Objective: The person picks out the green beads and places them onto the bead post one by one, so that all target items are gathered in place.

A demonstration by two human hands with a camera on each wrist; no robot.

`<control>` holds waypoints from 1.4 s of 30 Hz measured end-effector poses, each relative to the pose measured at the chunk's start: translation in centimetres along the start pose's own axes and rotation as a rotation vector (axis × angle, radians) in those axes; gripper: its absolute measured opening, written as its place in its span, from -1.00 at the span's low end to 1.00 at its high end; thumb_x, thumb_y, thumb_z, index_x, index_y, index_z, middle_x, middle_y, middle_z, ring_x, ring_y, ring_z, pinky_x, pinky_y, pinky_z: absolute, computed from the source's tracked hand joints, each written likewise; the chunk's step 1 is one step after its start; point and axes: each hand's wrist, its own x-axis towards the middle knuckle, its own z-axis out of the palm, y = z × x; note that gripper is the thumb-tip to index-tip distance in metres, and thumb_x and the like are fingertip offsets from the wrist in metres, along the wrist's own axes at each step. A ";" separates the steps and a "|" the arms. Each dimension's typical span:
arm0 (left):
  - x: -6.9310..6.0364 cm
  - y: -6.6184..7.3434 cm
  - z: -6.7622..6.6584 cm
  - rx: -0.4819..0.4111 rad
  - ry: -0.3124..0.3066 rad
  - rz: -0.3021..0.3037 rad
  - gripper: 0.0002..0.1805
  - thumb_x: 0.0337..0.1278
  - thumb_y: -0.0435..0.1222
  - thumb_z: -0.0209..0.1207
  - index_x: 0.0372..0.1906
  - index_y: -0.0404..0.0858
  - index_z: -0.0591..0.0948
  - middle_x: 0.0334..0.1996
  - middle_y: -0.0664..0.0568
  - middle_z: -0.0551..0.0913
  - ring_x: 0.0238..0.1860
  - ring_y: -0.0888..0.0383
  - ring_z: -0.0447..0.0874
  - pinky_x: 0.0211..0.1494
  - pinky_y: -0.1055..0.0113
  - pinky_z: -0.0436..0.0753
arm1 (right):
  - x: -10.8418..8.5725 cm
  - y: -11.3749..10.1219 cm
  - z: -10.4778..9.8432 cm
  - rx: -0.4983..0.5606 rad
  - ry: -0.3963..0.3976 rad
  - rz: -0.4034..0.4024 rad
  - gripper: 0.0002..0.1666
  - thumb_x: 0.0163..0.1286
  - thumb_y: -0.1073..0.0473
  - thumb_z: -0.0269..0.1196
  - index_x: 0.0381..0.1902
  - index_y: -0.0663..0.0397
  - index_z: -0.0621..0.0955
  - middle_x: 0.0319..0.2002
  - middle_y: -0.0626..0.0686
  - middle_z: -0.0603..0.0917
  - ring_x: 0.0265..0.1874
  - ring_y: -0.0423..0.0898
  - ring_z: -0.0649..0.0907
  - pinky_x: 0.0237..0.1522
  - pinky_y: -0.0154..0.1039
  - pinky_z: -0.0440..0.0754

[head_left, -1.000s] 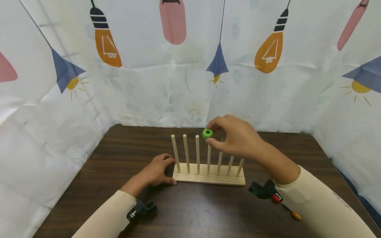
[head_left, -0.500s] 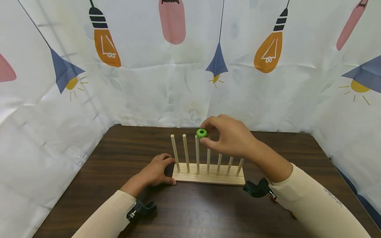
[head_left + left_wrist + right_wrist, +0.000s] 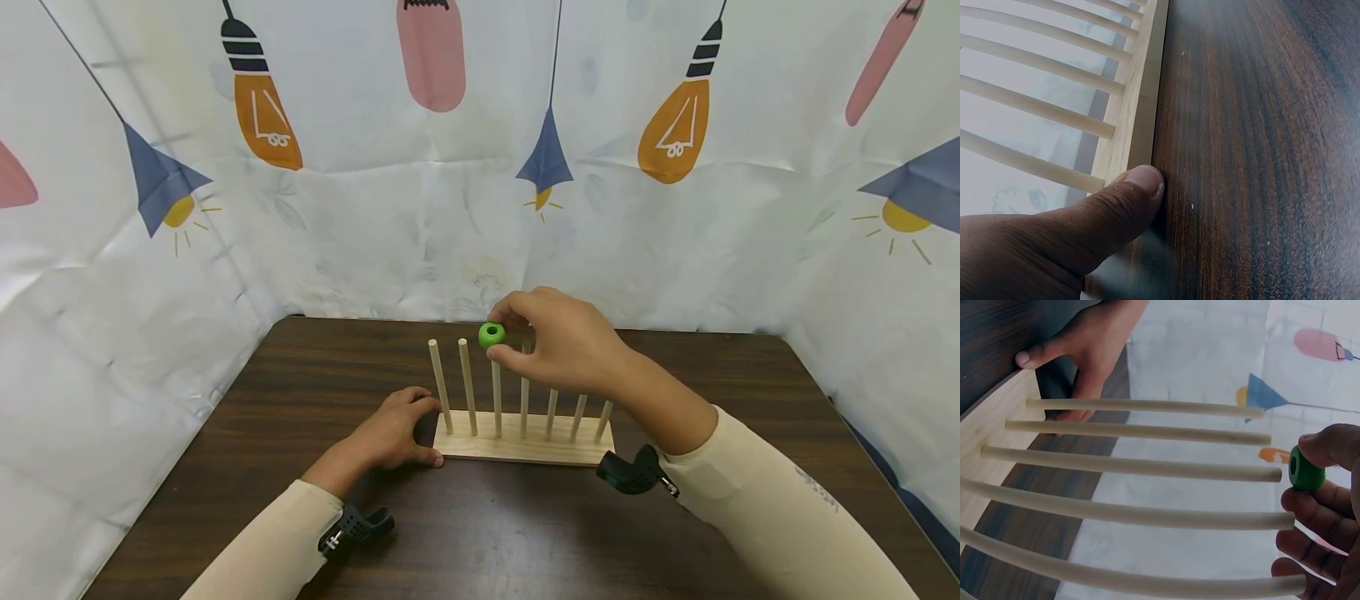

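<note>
A wooden peg rack [image 3: 525, 450] with several upright pegs lies on the brown table. My right hand [image 3: 573, 346] pinches a green bead [image 3: 491, 335] between thumb and fingers, over the third peg [image 3: 497, 400] from the left. In the right wrist view, the holed green bead [image 3: 1307, 470] is a little off that peg's tip. My left hand [image 3: 393, 429] holds the rack's left end, thumb at the front corner and fingers towards the back. The left wrist view shows the thumb [image 3: 1119, 203] against the base's edge.
Several bare pegs [image 3: 1129, 512] stand in a row below my right hand. A patterned white cloth [image 3: 360, 233] hangs behind and beside the table [image 3: 300, 375]. Dark wrist mounts [image 3: 633, 473] sit on both sleeves.
My right hand has carried the green bead left, from near the fourth peg to above the third. Red and orange items by the right sleeve are now hidden. The left hand stays put.
</note>
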 end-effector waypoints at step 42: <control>0.0 0.2 -0.3 -0.020 -0.018 -0.001 -0.20 -0.11 0.03 0.60 0.28 -0.10 0.57 0.41 -0.20 0.32 0.43 -0.26 0.24 0.28 -0.23 0.44 | 3.2 -2.3 2.4 0.095 -0.047 -0.028 -0.66 0.38 -0.07 0.41 0.04 -0.15 0.64 -0.16 -0.28 0.69 -0.08 -0.25 0.61 -0.14 -0.19 0.58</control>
